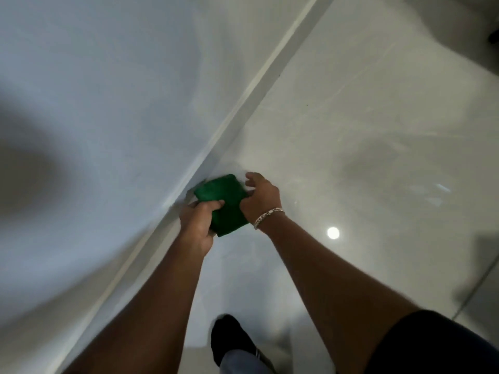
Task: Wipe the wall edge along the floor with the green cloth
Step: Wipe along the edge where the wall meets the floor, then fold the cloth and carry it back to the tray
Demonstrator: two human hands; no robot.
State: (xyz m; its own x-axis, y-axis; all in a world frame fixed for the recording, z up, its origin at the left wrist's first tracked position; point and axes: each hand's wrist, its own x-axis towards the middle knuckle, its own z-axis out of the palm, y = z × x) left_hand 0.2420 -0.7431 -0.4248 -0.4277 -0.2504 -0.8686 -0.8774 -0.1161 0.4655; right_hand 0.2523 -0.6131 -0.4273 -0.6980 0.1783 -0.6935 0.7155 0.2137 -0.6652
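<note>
A folded green cloth (225,202) is held in the air between both hands, just in front of the white wall edge (235,103) that runs diagonally where the wall meets the floor. My left hand (198,222) grips the cloth's left side, thumb on top. My right hand (260,199), with a silver bracelet on the wrist, holds the cloth's right side; its upper fingers are spread loosely. The cloth's far corner is close to the wall edge; whether it touches is unclear.
A pale wall (94,103) fills the left side. Glossy light floor tiles (364,130) spread to the right, reflecting a ceiling light (333,232). My dark shoe (229,338) stands on the floor at the bottom centre. A dark object (494,36) sits at the far right.
</note>
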